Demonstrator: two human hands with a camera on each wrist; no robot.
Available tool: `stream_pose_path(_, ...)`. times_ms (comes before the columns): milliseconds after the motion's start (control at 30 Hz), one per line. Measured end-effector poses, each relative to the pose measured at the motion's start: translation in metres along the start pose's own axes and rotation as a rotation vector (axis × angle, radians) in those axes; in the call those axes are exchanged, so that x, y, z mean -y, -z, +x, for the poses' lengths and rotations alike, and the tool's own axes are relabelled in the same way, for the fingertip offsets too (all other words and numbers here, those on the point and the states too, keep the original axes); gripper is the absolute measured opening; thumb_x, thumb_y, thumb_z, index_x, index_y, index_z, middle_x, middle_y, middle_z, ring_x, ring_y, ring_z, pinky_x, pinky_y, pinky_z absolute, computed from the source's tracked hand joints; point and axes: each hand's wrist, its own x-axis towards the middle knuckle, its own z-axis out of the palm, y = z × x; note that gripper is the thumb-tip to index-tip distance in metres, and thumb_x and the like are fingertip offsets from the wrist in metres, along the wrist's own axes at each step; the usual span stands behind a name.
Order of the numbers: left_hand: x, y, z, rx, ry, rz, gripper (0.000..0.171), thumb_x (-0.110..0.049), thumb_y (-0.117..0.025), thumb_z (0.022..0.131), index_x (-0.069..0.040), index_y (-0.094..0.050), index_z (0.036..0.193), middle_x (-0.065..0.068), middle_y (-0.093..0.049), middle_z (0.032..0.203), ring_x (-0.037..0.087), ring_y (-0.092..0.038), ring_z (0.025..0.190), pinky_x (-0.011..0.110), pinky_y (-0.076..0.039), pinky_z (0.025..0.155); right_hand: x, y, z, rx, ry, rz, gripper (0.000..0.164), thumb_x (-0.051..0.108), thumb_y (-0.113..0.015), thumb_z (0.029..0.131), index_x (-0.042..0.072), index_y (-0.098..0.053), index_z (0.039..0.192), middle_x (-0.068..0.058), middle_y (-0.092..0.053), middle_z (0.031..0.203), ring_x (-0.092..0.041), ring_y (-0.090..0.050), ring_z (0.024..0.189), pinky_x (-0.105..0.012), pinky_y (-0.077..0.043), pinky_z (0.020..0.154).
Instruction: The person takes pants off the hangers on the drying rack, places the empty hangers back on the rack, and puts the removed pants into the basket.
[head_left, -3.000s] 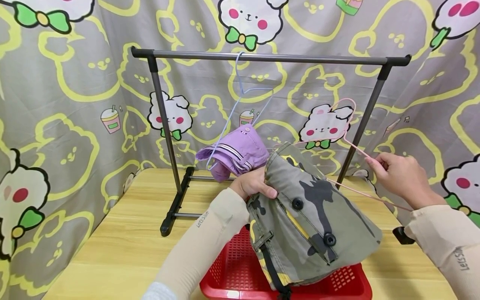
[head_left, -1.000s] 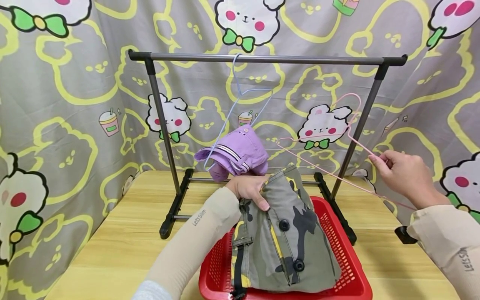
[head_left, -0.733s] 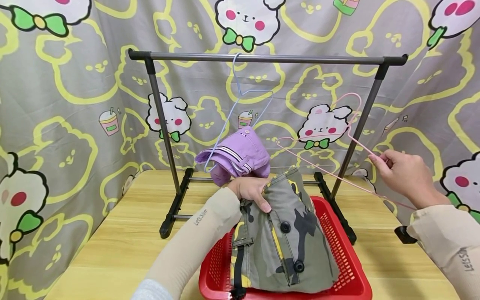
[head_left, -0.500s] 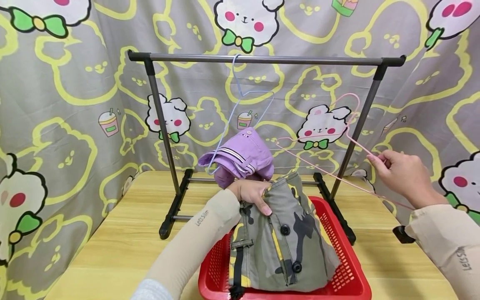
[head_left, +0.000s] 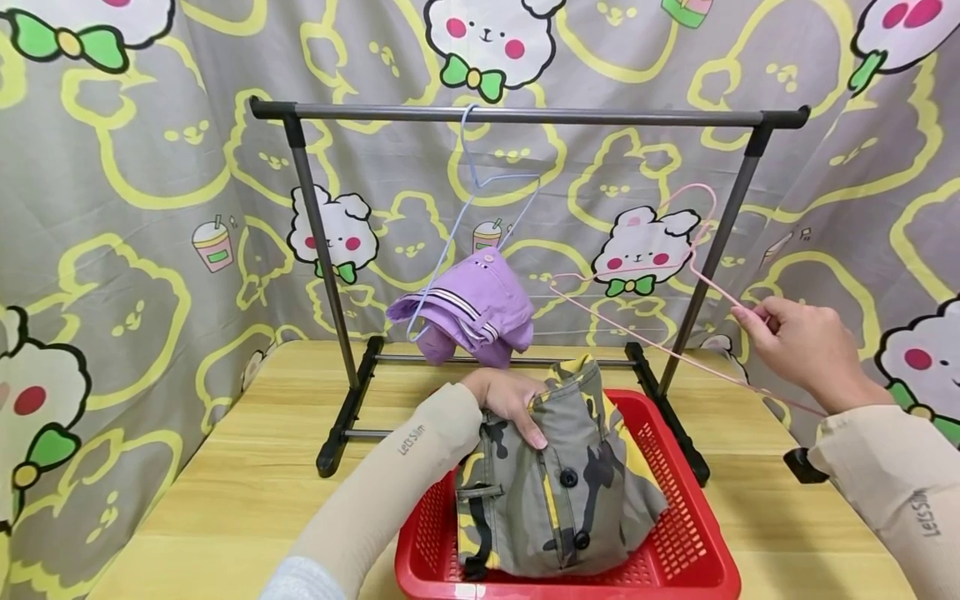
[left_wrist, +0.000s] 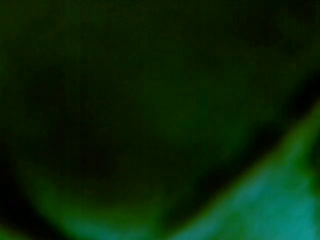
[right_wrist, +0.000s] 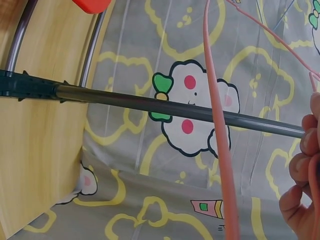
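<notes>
My left hand (head_left: 512, 402) grips a folded camouflage garment (head_left: 592, 492), grey-green with yellow patches, dark buttons and a strap. The thumb lies on its front; the fingers are hidden behind the cloth. The garment rests in and over a red plastic basket (head_left: 720, 542). Off to the right, my right hand (head_left: 806, 346) pinches the side of a pink wire hanger (head_left: 637, 327), which is bare and apart from the garment. In the right wrist view the pink hanger (right_wrist: 218, 120) crosses the picture, with curled fingers (right_wrist: 305, 165) at the edge. The left wrist view is too dark and blurred to read.
Behind the basket stands a grey metal clothes rack (head_left: 600, 117) with black feet on a wooden table (head_left: 247, 492). A blue hanger (head_left: 457, 218) on its bar carries folded purple cloth (head_left: 480, 304). A patterned curtain (head_left: 405, 50) encloses the back and sides.
My left hand has lowered the camouflage garment down and left toward the basket, off the pink hanger. The garment now sags and bunches more. My right hand keeps its grip, nearly still.
</notes>
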Motion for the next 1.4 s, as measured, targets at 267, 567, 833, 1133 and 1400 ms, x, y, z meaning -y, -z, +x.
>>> stream_pose_path(267, 0.004, -0.003, 0.0, 0.035, 0.103, -0.026, 0.036, 0.01, -0.059, 0.081, 0.009, -0.052, 0.116, 0.003, -0.063, 0.103, 0.011, -0.058, 0.095, 0.03, -0.039, 0.093, 0.001, -0.001, -0.001, -0.009, 0.006, 0.002, 0.038, 0.04, -0.049, 0.092, 0.009, -0.054, 0.07, -0.001, -0.038, 0.051, -0.02, -0.035, 0.049, -0.032, -0.023, 0.043)
stream_pose_path(567, 0.005, -0.003, -0.005, -0.151, 0.239, 0.093, 0.039, -0.007, -0.07, 0.079, -0.004, -0.056, 0.116, -0.002, -0.064, 0.103, 0.009, -0.058, 0.095, 0.023, -0.04, 0.09, 0.001, -0.001, -0.002, -0.003, 0.003, 0.01, 0.039, 0.04, -0.048, 0.092, 0.009, -0.053, 0.07, -0.001, -0.039, 0.05, -0.02, -0.036, 0.05, -0.032, -0.023, 0.044)
stream_pose_path(833, 0.0, -0.008, -0.009, -0.349, 0.368, 0.376, 0.075, -0.031, -0.078, 0.071, -0.008, -0.042, 0.132, -0.003, -0.052, 0.123, 0.008, -0.045, 0.114, 0.019, -0.031, 0.096, 0.001, -0.002, -0.001, 0.006, 0.002, 0.01, 0.039, 0.041, -0.048, 0.092, 0.01, -0.053, 0.07, -0.001, -0.039, 0.05, -0.02, -0.036, 0.05, -0.032, -0.023, 0.043)
stream_pose_path(1133, -0.024, -0.023, -0.004, -0.517, 0.493, 0.51, 0.095, -0.049, -0.071, 0.072, -0.008, -0.021, 0.141, 0.007, -0.035, 0.139, 0.014, -0.033, 0.125, 0.024, -0.027, 0.101, 0.002, -0.003, -0.001, 0.008, -0.009, 0.009, 0.04, 0.042, -0.047, 0.092, 0.009, -0.054, 0.071, -0.001, -0.039, 0.05, -0.021, -0.035, 0.049, -0.032, -0.023, 0.042)
stream_pose_path(1400, -0.036, -0.03, 0.009, -0.618, 0.499, 0.517, 0.108, -0.061, -0.063, 0.073, -0.011, -0.002, 0.146, 0.009, -0.021, 0.147, 0.015, -0.025, 0.131, 0.028, -0.024, 0.104, 0.003, -0.006, 0.001, -0.002, -0.001, 0.024, 0.039, 0.041, -0.049, 0.092, 0.009, -0.054, 0.071, 0.0, -0.039, 0.049, -0.02, -0.036, 0.049, -0.032, -0.024, 0.042)
